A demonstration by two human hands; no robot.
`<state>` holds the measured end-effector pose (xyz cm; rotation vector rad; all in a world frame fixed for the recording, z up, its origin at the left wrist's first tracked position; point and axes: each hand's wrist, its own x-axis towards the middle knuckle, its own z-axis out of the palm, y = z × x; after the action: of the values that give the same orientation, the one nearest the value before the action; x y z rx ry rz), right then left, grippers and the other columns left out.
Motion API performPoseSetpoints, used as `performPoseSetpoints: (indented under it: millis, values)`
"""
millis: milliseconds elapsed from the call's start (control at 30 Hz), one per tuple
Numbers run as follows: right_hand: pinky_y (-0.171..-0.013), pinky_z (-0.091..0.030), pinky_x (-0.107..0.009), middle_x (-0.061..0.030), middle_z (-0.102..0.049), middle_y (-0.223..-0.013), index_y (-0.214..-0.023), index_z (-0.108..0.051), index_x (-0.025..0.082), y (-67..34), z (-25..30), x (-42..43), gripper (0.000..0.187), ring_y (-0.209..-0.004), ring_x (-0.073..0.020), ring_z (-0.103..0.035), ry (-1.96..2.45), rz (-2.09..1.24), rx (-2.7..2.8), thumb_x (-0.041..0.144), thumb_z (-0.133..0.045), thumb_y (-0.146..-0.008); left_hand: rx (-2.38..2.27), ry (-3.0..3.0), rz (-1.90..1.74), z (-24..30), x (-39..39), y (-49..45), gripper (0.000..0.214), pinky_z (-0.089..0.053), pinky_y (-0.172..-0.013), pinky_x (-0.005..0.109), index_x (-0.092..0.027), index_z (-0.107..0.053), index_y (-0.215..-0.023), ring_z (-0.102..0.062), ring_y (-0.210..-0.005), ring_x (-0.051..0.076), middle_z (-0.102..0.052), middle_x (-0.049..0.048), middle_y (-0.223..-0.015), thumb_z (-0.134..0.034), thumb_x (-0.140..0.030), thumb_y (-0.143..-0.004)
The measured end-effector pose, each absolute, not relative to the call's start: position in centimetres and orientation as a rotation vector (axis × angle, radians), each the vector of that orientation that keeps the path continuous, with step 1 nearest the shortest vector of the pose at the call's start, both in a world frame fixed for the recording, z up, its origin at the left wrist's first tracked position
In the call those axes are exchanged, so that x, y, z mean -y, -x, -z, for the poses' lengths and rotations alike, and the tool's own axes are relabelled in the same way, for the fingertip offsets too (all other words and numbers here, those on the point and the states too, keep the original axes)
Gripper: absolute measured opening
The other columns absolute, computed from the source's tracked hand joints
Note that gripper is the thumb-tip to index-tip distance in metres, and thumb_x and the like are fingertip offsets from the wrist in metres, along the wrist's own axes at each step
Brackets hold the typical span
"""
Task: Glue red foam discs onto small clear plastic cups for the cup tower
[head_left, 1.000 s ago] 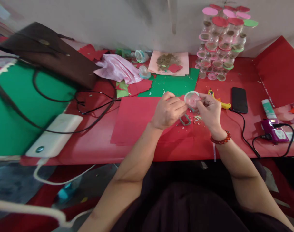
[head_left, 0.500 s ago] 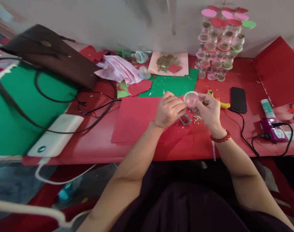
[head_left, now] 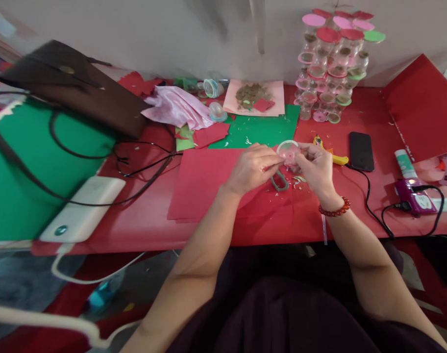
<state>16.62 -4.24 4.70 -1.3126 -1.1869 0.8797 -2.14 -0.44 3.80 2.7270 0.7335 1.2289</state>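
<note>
A small clear plastic cup [head_left: 288, 153] with a whitish rim is held between my two hands above the red table, its round opening tilted toward me. My right hand [head_left: 316, 164], with a beaded bracelet at the wrist, pinches the cup's right side between thumb and fingers. On the other side, my left hand [head_left: 252, 166] has its fingers pressed together at the cup's left edge; what lies under those fingertips is hidden. Just below the cup is a grey-green handle loop [head_left: 280, 181], partly covered by my left hand, with paper scraps [head_left: 299, 180] beside it.
Red paper sheets [head_left: 201, 181] lie under my left arm. A tower of clear cups [head_left: 324, 73] stands at the back. To the right are a yellow-handled tool [head_left: 339, 159], a phone [head_left: 361, 151] and a glue stick [head_left: 405, 164]. A brown bag [head_left: 76, 88] and power bank [head_left: 84, 208] sit left.
My left hand has turned slightly, its fingers now flatter and more stretched along the cup's edge. My right hand keeps its pinch on the cup. The whole view has shifted slightly.
</note>
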Motion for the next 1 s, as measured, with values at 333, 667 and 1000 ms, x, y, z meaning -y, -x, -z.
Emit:
performPoseSetpoints:
  millis: [333,667,1000]
  values:
    - [-0.050,-0.043,-0.024,0.0067,-0.055,-0.056,-0.097,-0.076,0.020,-16.18,-4.30,4.54,0.020,-0.049,-0.0089,-0.052,1.336,-0.753,1.300,0.024,-0.062,-0.083,-0.702,-2.862,-1.026,-4.42,0.50,2.51,0.023,-0.048,-0.078,0.033,-0.020,-0.075,-0.091,-0.072,-0.085,0.018,-0.079,0.0048,-0.092,-0.057,-0.029,-0.101]
    - [-0.050,-0.042,-0.023,0.0075,-0.054,-0.059,-0.096,-0.075,0.025,-16.06,-4.41,4.80,0.016,-0.052,-0.0085,-0.048,1.272,-0.651,1.329,0.031,-0.070,-0.082,-0.762,-2.785,-1.320,-3.93,0.78,2.28,0.021,-0.053,-0.078,0.033,-0.020,-0.075,-0.094,-0.070,-0.083,0.017,-0.077,0.0046,-0.089,-0.058,-0.030,-0.102]
    - [-0.053,-0.049,-0.026,0.0064,-0.060,-0.061,-0.103,-0.075,0.024,-15.97,-4.26,4.84,0.024,-0.053,-0.0103,-0.056,1.299,-0.723,1.252,0.025,-0.065,-0.081,-0.899,-2.405,-1.546,-4.03,0.72,2.79,0.022,-0.053,-0.078,0.032,-0.027,-0.080,-0.094,-0.066,-0.082,0.015,-0.075,0.0026,-0.087,-0.068,-0.045,-0.095]
